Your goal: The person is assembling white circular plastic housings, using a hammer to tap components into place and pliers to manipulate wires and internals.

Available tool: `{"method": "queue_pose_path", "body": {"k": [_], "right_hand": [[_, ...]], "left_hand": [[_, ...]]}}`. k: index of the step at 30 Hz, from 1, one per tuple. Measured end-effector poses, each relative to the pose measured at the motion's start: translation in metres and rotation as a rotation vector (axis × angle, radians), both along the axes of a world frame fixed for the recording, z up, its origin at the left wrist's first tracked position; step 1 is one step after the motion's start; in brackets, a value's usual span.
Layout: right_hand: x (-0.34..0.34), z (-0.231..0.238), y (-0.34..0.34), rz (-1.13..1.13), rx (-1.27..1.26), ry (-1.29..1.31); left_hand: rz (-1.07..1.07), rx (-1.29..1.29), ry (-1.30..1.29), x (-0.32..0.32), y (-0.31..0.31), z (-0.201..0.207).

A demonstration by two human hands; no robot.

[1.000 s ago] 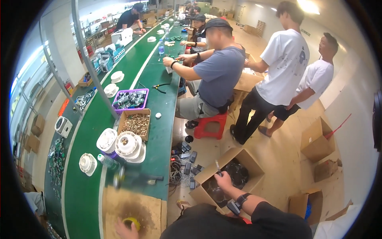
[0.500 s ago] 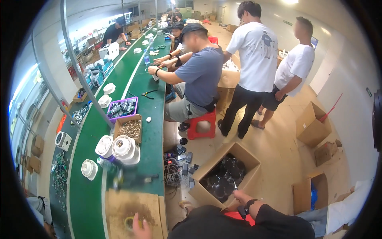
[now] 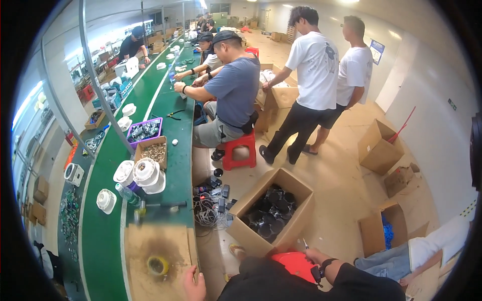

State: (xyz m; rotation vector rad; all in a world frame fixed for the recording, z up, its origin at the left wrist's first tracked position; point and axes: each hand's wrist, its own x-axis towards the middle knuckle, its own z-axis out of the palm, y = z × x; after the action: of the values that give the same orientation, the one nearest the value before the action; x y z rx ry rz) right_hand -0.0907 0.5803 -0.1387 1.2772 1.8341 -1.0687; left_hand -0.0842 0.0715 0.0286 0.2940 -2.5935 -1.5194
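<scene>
Since the earlier frames the left hand (image 3: 195, 285) has left the yellow tape roll (image 3: 157, 265) and now rests at the right edge of the brown board (image 3: 150, 241), bottom centre of the frame, fingers together and curled lightly over that edge, gripping nothing; the right hand (image 3: 310, 257) has come away from the open box (image 3: 271, 210) toward the body. That right hand sits at lower centre-right beside a red stool (image 3: 293, 262), a dark watch on its wrist; its fingers are closed on a thin tool (image 3: 304, 245) that pokes upward, though what kind of tool is too small to tell. The tape roll lies flat on a scorched patch of the board, just left of the left hand and not touching it. The box, on the floor just above the right hand, holds dark round parts. Left of it lies a tangle of cables (image 3: 208, 210). Above the board on the green belt (image 3: 100, 241) lie a hammer (image 3: 163, 204), a clear bottle (image 3: 126, 194), stacked white housings (image 3: 140, 173), a carton of small parts (image 3: 153, 149) and a purple tray (image 3: 144, 130). Farther up, a seated person in blue (image 3: 231, 95) works at the belt from a red stool, and two people in white shirts (image 3: 314, 75) stand at upper centre-right. More cartons (image 3: 379, 145) stand on the floor at right.
</scene>
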Motion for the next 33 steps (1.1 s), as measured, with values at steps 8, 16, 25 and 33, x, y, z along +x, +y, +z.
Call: {"method": "queue_pose_path", "body": {"k": [8, 16, 25, 33], "right_hand": [[0.001, 0.023, 0.006, -0.031, 0.026, 0.044], [-0.002, -0.001, 0.018, 0.018, -0.079, 0.088], [0.011, -0.049, 0.068, -0.095, -0.13, 0.107], [0.102, -0.058, 0.059, -0.358, -0.151, -0.143]], "left_hand": [[-0.145, 0.067, -0.219, 0.016, 0.007, -0.011], [-0.344, -0.074, -0.332, -0.001, 0.03, -0.021], [-0.466, -0.063, -0.658, -0.053, 0.065, -0.006], [-0.65, -0.155, -0.913, -0.075, 0.081, -0.006]]}}
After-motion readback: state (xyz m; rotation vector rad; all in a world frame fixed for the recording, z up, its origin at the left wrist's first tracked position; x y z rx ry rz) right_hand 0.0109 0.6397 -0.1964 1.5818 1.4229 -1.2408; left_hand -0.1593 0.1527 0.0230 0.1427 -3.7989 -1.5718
